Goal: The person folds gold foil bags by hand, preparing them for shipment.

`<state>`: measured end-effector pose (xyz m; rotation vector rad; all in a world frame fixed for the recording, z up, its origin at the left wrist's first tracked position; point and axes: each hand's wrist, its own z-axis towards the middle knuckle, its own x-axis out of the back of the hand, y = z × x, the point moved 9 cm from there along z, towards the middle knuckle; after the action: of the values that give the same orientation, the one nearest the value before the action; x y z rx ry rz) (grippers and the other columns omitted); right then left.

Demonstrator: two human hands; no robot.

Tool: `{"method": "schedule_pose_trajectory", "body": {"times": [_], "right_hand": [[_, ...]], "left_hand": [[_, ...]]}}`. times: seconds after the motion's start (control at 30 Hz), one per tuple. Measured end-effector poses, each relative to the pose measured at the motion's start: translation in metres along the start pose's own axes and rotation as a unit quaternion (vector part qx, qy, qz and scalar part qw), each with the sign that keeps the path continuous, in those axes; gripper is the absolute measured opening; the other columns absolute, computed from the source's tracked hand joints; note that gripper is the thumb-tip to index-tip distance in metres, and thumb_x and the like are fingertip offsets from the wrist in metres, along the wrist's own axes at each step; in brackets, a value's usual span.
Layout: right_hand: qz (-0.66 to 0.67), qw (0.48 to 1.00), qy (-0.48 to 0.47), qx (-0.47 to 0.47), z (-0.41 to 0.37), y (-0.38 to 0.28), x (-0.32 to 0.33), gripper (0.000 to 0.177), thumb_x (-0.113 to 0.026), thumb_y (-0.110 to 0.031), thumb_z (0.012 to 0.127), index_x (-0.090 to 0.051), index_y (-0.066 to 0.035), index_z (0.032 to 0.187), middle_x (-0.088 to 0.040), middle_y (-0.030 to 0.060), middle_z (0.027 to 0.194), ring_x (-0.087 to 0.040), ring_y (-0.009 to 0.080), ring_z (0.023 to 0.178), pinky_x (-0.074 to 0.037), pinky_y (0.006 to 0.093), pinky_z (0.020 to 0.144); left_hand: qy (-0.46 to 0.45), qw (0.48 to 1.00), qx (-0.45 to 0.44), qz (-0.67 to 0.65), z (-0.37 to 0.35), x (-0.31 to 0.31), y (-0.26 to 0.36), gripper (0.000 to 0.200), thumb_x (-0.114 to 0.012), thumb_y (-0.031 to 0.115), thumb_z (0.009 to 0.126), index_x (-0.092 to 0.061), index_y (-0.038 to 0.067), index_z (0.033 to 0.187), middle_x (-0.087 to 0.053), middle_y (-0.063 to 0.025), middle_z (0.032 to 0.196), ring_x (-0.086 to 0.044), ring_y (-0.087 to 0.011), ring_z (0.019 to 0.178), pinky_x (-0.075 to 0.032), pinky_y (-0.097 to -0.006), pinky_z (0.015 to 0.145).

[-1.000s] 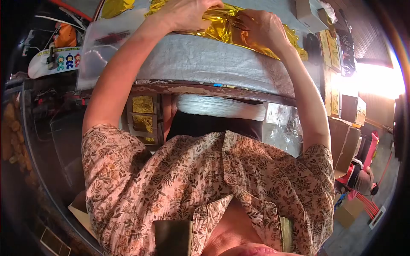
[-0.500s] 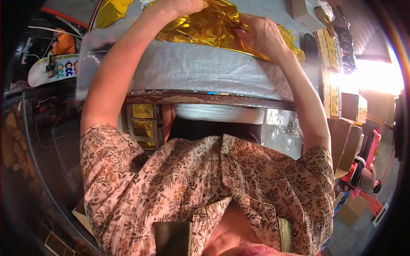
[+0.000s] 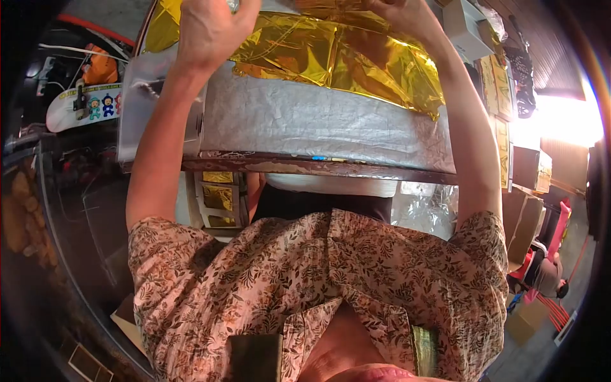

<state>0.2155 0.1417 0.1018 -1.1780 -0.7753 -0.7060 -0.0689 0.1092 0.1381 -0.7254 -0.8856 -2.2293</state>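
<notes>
A crinkled gold foil sheet (image 3: 305, 48) is spread across the silver-grey covered table (image 3: 305, 114), its front edge reaching lower at the right. My left hand (image 3: 213, 32) is raised at the foil's left end, its thumb apart from the other fingers; the fingertips are cut off by the top of the picture. My right hand (image 3: 404, 13) is at the foil's far side, with curled fingers closed on it near the upper edge. The far part of the sheet lies out of view.
More gold foil (image 3: 164, 28) lies at the table's far left, beside clear plastic (image 3: 153, 102). A white box (image 3: 468, 28) stands at the back right. Below the table edge is a compartment with gold pieces (image 3: 217, 197). At right are cardboard boxes (image 3: 525, 223) and another person (image 3: 547, 270).
The bunched foil now lies flatter and wider. My left hand has moved left and turned upright; my right hand has moved up, away from my body.
</notes>
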Motion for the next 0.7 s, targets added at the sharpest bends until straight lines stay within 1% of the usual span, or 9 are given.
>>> {"method": "schedule_pose_trajectory", "body": {"times": [0.1, 0.2, 0.27, 0.33, 0.43, 0.47, 0.5, 0.57, 0.7], "right_hand": [[0.012, 0.999, 0.020, 0.024, 0.014, 0.009, 0.003, 0.023, -0.070, -0.016, 0.084, -0.066, 0.006, 0.078, -0.059, 0.0158, 0.060, -0.055, 0.0171, 0.059, -0.045, 0.0389, 0.057], [0.124, 0.989, -0.021, -0.078, 0.019, 0.038, -0.018, 0.027, -0.071, -0.019, 0.086, -0.066, 0.005, 0.076, -0.060, 0.0140, 0.061, -0.055, 0.0165, 0.058, -0.045, 0.0391, 0.057], [0.071, 0.992, 0.074, 0.072, 0.033, 0.057, -0.031, 0.030, -0.072, -0.022, 0.087, -0.066, 0.005, 0.075, -0.063, 0.0136, 0.062, -0.058, 0.0153, 0.058, -0.047, 0.0374, 0.057], [0.012, 0.999, -0.027, -0.024, 0.025, 0.056, -0.030, 0.031, -0.075, -0.026, 0.087, -0.068, 0.005, 0.085, -0.068, 0.0161, 0.068, -0.066, 0.0235, 0.062, -0.052, 0.0407, 0.061], [-0.048, 0.988, 0.149, 0.010, 0.012, 0.048, -0.025, 0.035, -0.076, -0.029, 0.088, -0.070, 0.003, 0.098, -0.073, 0.0176, 0.077, -0.069, 0.0350, 0.067, -0.057, 0.0452, 0.067], [0.002, 0.927, 0.301, 0.225, -0.009, 0.011, -0.010, 0.038, -0.076, -0.031, 0.088, -0.069, 0.002, 0.105, -0.074, 0.0187, 0.081, -0.070, 0.0392, 0.072, -0.057, 0.0470, 0.070], [0.051, 0.796, 0.430, 0.423, -0.047, -0.011, 0.001, 0.042, -0.076, -0.032, 0.088, -0.069, 0.001, 0.111, -0.075, 0.0198, 0.086, -0.070, 0.0434, 0.076, -0.058, 0.0488, 0.073], [-0.117, 0.963, 0.063, 0.234, -0.066, -0.055, -0.026, 0.046, -0.064, -0.031, 0.101, -0.062, -0.006, 0.140, -0.061, 0.0141, 0.146, -0.059, 0.0318, 0.131, -0.046, 0.0455, 0.111], [-0.164, 0.944, -0.012, 0.286, -0.097, -0.054, -0.072, 0.054, -0.059, -0.039, 0.104, -0.051, -0.009, 0.148, -0.048, 0.0148, 0.157, -0.044, 0.0319, 0.146, -0.033, 0.0500, 0.121]], "left_hand": [[-0.115, 0.988, -0.094, -0.041, -0.014, -0.015, 0.012, 0.031, -0.078, 0.017, 0.089, -0.069, 0.004, 0.116, -0.072, -0.0131, 0.110, -0.071, -0.0282, 0.100, -0.054, -0.0361, 0.085], [-0.206, 0.975, -0.048, -0.073, -0.031, -0.042, -0.004, 0.032, -0.080, 0.017, 0.087, -0.068, 0.004, 0.114, -0.071, -0.0139, 0.112, -0.070, -0.0297, 0.102, -0.055, -0.0368, 0.088], [-0.200, 0.974, -0.065, -0.085, -0.035, -0.053, -0.011, 0.033, -0.080, 0.021, 0.085, -0.069, 0.002, 0.110, -0.070, -0.0152, 0.106, -0.070, -0.0326, 0.095, -0.055, -0.0394, 0.084], [-0.195, 0.972, -0.083, -0.099, -0.034, -0.057, -0.015, 0.035, -0.080, 0.024, 0.083, -0.070, -0.001, 0.105, -0.069, -0.0166, 0.100, -0.069, -0.0355, 0.087, -0.056, -0.0420, 0.080], [-0.225, 0.967, -0.096, -0.077, -0.033, -0.062, -0.016, 0.034, -0.080, 0.023, 0.082, -0.069, -0.001, 0.103, -0.069, -0.0167, 0.100, -0.069, -0.0362, 0.089, -0.056, -0.0429, 0.082], [-0.254, 0.961, -0.082, -0.069, -0.033, -0.066, -0.018, 0.033, -0.081, 0.019, 0.083, -0.068, 0.000, 0.105, -0.070, -0.0158, 0.109, -0.069, -0.0348, 0.096, -0.056, -0.0413, 0.087], [-0.282, 0.955, -0.068, -0.061, -0.034, -0.069, -0.019, 0.032, -0.081, 0.015, 0.083, -0.067, 0.000, 0.108, -0.070, -0.0149, 0.118, -0.069, -0.0335, 0.104, -0.056, -0.0398, 0.092], [-0.289, 0.953, -0.077, -0.052, -0.032, -0.067, -0.013, 0.032, -0.080, 0.013, 0.082, -0.067, -0.001, 0.108, -0.070, -0.0152, 0.117, -0.069, -0.0340, 0.104, -0.056, -0.0398, 0.093], [-0.279, 0.954, -0.105, -0.025, -0.031, -0.070, -0.005, 0.030, -0.074, 0.008, 0.079, -0.065, -0.002, 0.106, -0.068, -0.0167, 0.111, -0.067, -0.0369, 0.102, -0.055, -0.0410, 0.093]]}}
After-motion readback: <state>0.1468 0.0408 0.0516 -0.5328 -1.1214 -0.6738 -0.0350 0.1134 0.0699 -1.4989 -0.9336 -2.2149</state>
